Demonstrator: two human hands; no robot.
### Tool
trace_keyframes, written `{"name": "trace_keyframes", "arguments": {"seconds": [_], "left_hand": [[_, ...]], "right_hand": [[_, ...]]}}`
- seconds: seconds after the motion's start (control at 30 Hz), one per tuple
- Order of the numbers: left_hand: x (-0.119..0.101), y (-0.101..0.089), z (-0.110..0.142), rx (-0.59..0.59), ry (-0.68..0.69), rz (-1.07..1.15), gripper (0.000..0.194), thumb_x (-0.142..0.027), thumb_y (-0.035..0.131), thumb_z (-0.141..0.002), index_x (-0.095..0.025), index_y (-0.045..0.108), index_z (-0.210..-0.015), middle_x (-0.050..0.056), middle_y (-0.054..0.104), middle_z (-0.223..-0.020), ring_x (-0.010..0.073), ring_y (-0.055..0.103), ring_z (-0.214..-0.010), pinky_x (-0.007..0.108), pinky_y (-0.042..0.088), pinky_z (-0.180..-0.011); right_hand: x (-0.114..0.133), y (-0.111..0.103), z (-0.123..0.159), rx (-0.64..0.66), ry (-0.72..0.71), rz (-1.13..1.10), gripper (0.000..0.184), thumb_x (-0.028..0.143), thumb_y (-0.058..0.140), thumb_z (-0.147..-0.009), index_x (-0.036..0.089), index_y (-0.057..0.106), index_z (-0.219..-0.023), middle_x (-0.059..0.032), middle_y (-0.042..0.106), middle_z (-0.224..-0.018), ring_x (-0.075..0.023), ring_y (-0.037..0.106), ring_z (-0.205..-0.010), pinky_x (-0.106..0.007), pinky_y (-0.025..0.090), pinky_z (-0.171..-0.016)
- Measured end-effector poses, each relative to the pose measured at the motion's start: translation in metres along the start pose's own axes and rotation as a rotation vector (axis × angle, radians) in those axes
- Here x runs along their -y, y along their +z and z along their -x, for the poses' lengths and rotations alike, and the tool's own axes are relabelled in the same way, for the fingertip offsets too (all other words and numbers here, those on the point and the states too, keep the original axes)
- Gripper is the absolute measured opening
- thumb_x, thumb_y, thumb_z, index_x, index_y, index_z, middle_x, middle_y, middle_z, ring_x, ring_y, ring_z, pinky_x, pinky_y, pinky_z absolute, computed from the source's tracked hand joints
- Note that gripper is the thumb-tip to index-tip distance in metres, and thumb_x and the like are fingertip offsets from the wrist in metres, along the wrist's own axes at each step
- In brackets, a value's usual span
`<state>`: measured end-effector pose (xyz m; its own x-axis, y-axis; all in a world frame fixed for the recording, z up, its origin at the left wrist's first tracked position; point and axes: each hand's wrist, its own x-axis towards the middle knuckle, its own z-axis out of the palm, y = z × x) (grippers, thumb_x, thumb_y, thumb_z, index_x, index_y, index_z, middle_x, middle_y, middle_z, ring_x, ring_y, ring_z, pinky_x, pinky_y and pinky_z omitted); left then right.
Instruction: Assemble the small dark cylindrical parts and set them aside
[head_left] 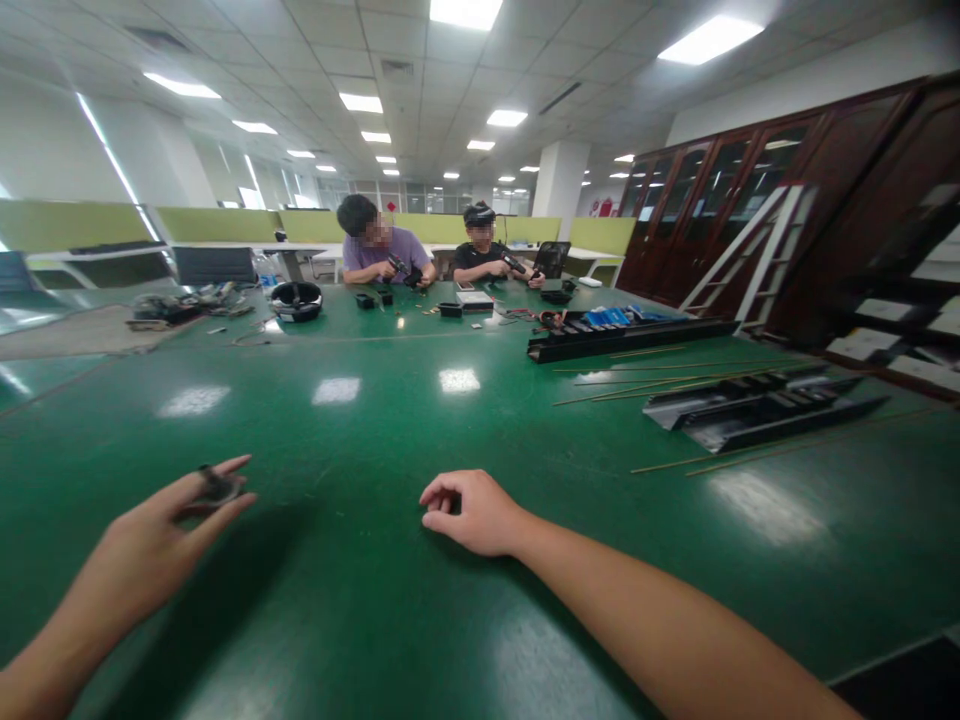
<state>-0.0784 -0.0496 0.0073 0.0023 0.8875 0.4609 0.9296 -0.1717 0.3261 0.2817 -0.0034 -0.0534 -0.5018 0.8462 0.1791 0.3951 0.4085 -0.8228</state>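
Observation:
My left hand (146,540) is raised over the green table (360,600) at the lower left. Its thumb and fingers close around a small round object (221,488), dark and grey, partly hidden by the fingers; its kind does not show. Near the middle of the table's front part, my right hand (472,512) rests with its fingers loosely curled in. Nothing shows between its thumb and fingers. Bare tabletop lies between the two hands.
Across the table two people (386,250) handle dark tools. Black metal channels (757,410), thin brass-coloured rods (637,390) and blue packets (611,317) lie to the right. A black headset (295,302) and a heap of cables (187,305) are at the far left.

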Motion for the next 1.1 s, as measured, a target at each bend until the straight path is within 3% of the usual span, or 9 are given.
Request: {"name": "trace_keyframes", "arguments": {"seconds": [0.07, 0.13, 0.2, 0.3, 0.43, 0.6, 1.1], "left_hand": [[-0.023, 0.030, -0.015, 0.121, -0.036, 0.113, 0.053, -0.057, 0.061, -0.084, -0.029, 0.057, -0.129, -0.004, 0.072, -0.111, 0.0231, 0.070, -0.099, 0.044, 0.055, -0.093], [-0.054, 0.060, -0.026, 0.188, -0.032, 0.314, 0.066, -0.054, 0.070, -0.077, -0.018, 0.055, -0.131, 0.006, 0.073, -0.108, 0.0259, 0.070, -0.098, 0.043, 0.055, -0.093], [-0.081, 0.084, -0.030, 0.236, -0.018, 0.486, 0.052, -0.046, 0.073, -0.076, -0.017, 0.060, -0.118, 0.007, 0.072, -0.106, 0.0246, 0.070, -0.096, 0.040, 0.055, -0.092], [-0.104, 0.104, -0.025, 0.282, 0.077, 0.493, 0.032, -0.038, 0.072, -0.078, -0.020, 0.065, -0.103, 0.004, 0.072, -0.099, 0.0221, 0.068, -0.093, 0.037, 0.055, -0.089], [-0.104, 0.105, -0.012, 0.262, 0.238, 0.420, 0.026, -0.034, 0.071, -0.081, -0.022, 0.066, -0.103, 0.003, 0.068, -0.094, 0.0201, 0.066, -0.088, 0.034, 0.053, -0.080], [-0.098, 0.105, -0.009, 0.258, 0.370, 0.433, 0.022, -0.029, 0.068, -0.085, -0.023, 0.065, -0.105, 0.003, 0.066, -0.096, 0.0184, 0.063, -0.090, 0.031, 0.050, -0.080], [-0.098, 0.111, -0.010, 0.274, 0.404, 0.473, 0.022, -0.024, 0.068, -0.086, -0.026, 0.064, -0.107, -0.001, 0.068, -0.098, 0.0154, 0.063, -0.090, 0.027, 0.050, -0.081]], "right_hand": [[-0.002, 0.000, -0.001, -0.020, 0.012, -0.049, 0.018, 0.020, 0.068, -0.078, 0.016, 0.072, -0.095, -0.0017, 0.071, -0.079, -0.0127, 0.063, -0.070, -0.023, 0.049, -0.066], [-0.004, 0.001, -0.003, -0.053, 0.027, -0.094, 0.018, 0.019, 0.067, -0.078, 0.015, 0.071, -0.095, -0.0020, 0.070, -0.079, -0.0123, 0.063, -0.069, -0.023, 0.049, -0.066], [-0.006, 0.001, -0.005, -0.082, 0.044, -0.127, 0.021, 0.019, 0.067, -0.077, 0.014, 0.070, -0.097, -0.0022, 0.070, -0.079, -0.0116, 0.061, -0.067, -0.022, 0.048, -0.064], [-0.008, 0.001, -0.007, -0.108, 0.052, -0.149, 0.033, 0.016, 0.069, -0.074, 0.015, 0.066, -0.106, -0.0017, 0.069, -0.083, -0.0110, 0.060, -0.066, -0.022, 0.047, -0.062], [-0.009, 0.002, -0.007, -0.100, 0.025, -0.120, 0.044, 0.013, 0.070, -0.071, 0.018, 0.063, -0.113, -0.0014, 0.068, -0.090, -0.0114, 0.061, -0.070, -0.023, 0.049, -0.066], [-0.005, 0.003, -0.006, -0.107, -0.019, 0.042, 0.036, 0.016, 0.072, -0.071, 0.020, 0.067, -0.106, -0.0004, 0.068, -0.085, -0.0143, 0.062, -0.074, -0.025, 0.048, -0.069], [0.003, 0.004, -0.005, -0.138, -0.113, 0.119, 0.026, 0.019, 0.072, -0.073, 0.021, 0.068, -0.099, -0.0004, 0.070, -0.089, -0.0156, 0.062, -0.077, -0.026, 0.046, -0.071]]}}
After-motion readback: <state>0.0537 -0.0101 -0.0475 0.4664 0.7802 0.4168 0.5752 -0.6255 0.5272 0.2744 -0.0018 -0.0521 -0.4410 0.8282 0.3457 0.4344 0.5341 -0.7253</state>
